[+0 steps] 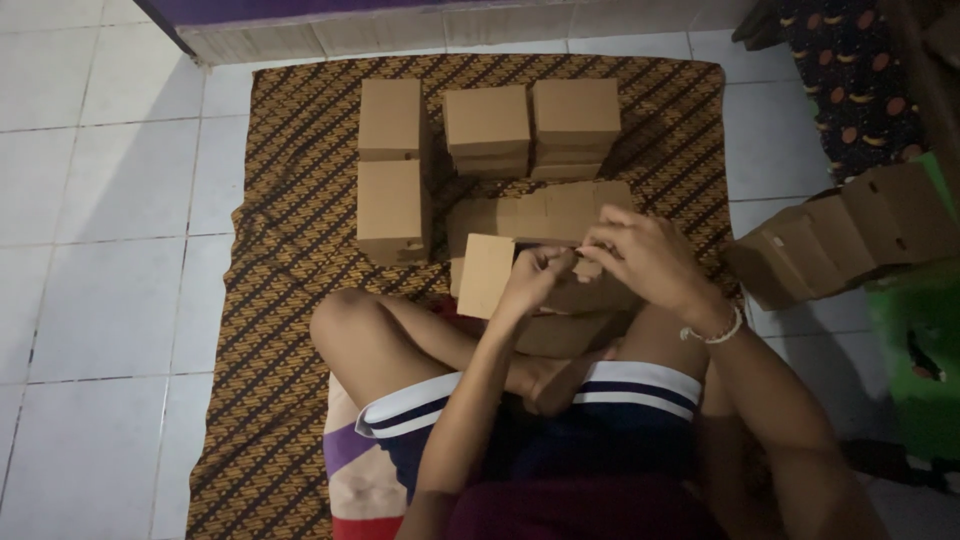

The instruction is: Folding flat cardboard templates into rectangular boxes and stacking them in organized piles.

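Observation:
I sit cross-legged on a patterned brown cloth (290,300). My left hand (532,277) and my right hand (645,260) both grip a flat brown cardboard box blank (487,275), held above my lap with its flaps partly folded. The fingers of both hands pinch the cardboard at its upper right edge. A beaded bracelet (715,330) circles my right wrist. Just beyond my hands lies a row of folded cardboard boxes (540,212).
Stacks of finished brown boxes stand on the cloth: two at the left (390,165), two further back (530,125). Another leaning row of boxes (850,235) rests on a green stool (915,340) at the right. White floor tiles (100,250) surround the cloth.

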